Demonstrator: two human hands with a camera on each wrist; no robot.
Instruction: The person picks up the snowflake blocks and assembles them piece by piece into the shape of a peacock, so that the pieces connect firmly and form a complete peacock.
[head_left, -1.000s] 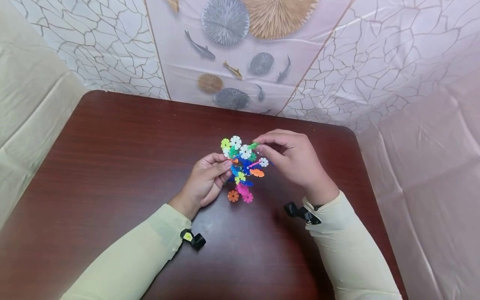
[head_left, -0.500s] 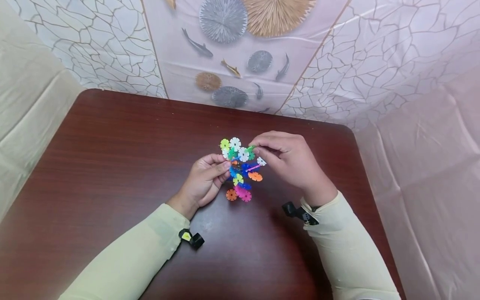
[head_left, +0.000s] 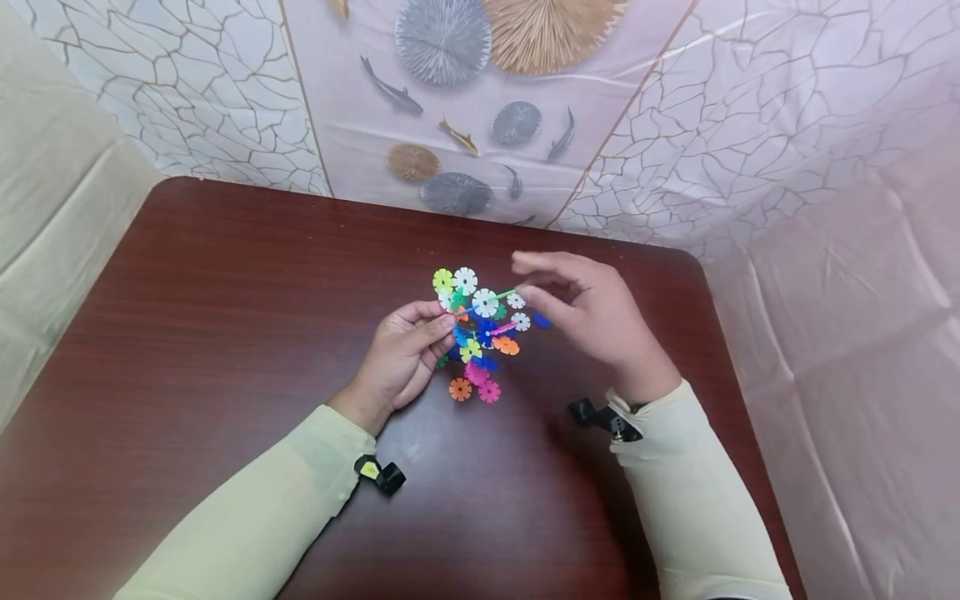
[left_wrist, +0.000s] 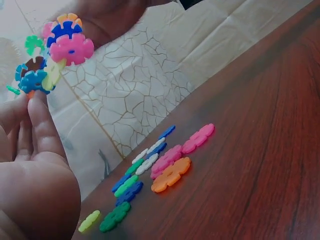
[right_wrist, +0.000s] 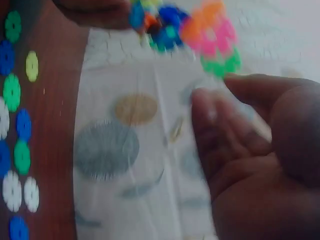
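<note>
My left hand [head_left: 401,354] pinches a cluster of joined flower-shaped plastic discs [left_wrist: 70,49] between thumb and fingers, above the table. Pink, orange, blue, yellow and green discs slot into one another at angles. My right hand [head_left: 588,312] is at the cluster's right side, its index finger lifted away from the thumb. In the right wrist view a green disc [right_wrist: 221,65] hangs at the end of the cluster beside pink and orange ones, right at a fingertip of that hand. The right fingers look blurred and spread, with nothing between them.
Loose discs lie on the brown table [head_left: 225,333] below the cluster: an orange disc [left_wrist: 171,175], pink discs [left_wrist: 199,138], a yellow disc [left_wrist: 90,220], and several green, blue and white ones. A patterned cloth [head_left: 450,100] hangs behind the table.
The right hand first leaned in with its green disc, then drew back to the right and parted index finger from thumb, letting go of the green disc. The left hand kept its pinch.
</note>
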